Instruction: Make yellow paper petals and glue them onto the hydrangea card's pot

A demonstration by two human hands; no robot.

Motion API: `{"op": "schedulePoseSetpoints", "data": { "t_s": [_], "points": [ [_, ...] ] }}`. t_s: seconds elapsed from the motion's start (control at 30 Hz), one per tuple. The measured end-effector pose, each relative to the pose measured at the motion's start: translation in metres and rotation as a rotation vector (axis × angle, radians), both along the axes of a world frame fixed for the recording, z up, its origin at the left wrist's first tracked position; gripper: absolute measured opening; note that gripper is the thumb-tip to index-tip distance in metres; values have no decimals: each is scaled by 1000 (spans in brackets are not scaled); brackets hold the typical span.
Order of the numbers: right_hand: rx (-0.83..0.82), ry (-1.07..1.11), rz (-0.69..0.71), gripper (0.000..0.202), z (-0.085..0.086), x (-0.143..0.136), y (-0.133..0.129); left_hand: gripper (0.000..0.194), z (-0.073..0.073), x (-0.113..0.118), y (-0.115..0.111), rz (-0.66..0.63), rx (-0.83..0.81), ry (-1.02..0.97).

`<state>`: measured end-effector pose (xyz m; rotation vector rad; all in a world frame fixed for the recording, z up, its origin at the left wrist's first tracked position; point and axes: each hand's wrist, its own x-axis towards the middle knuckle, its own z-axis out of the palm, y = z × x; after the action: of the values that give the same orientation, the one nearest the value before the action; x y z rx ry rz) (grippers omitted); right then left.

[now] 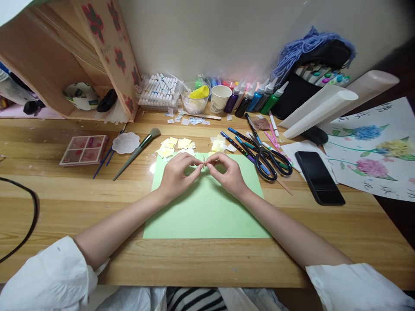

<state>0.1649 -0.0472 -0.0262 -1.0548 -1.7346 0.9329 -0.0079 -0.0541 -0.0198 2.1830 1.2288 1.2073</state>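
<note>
Above the middle of the far edge of a light green rectangular paper sheet (207, 220), two bare hands meet at the fingertips. The left hand (178, 175) has thumb and index finger pinched on a tiny pale piece (204, 162), apparently thin paper, though it is too small to make out surely. The right hand (228, 172) pinches the same piece from the other side, its thumb and index finger also brought together. The sheet lies on a wood-grained tabletop (201, 263), its near edge roughly parallel to the table's near edge.

Loose pale yellow paper squares (167, 149) lie at the sheet's far left corner, just beyond the left hand; a smaller cluster of yellow paper squares (218, 144) lies past the far edge, beyond the right hand. Black-handled scissors (272, 172) rest near the sheet's far right corner, over slim coloured pens. Farther toward the table's right edge lies a black smartphone (319, 177). Left of the sheet, a green-handled brush (139, 151) lies aslant beside a white flower-shaped palette (126, 143). Toward the table's far edge stand a white paper cup (220, 98) and a clear plastic bowl (194, 105).
</note>
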Motion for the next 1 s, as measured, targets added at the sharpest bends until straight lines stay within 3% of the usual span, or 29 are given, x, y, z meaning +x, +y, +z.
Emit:
{"op": "schedulePoseSetpoints", "data": {
  "t_s": [0.5, 1.0],
  "points": [
    [-26, 16, -55, 6, -3, -2, 0, 8, 1, 1, 2, -48, -162, -98],
    [-14, 14, -62, 5, -2, -2, -1, 8, 0, 1, 3, -43, -195, -104]
  ]
}}
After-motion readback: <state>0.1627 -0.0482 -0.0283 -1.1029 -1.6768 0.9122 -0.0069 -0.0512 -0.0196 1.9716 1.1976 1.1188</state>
